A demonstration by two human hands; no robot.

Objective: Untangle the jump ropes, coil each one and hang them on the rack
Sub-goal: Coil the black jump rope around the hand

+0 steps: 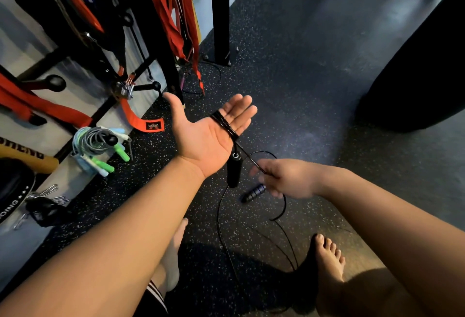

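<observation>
The left hand is flat and open, black rope wound around its fingers; the right hand pinches the rope.

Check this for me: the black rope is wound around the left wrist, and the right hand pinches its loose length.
Wrong in one respect. The head view shows the black rope wound around the fingers of the left hand, not around the wrist. The right hand does pinch its loose length.
</observation>
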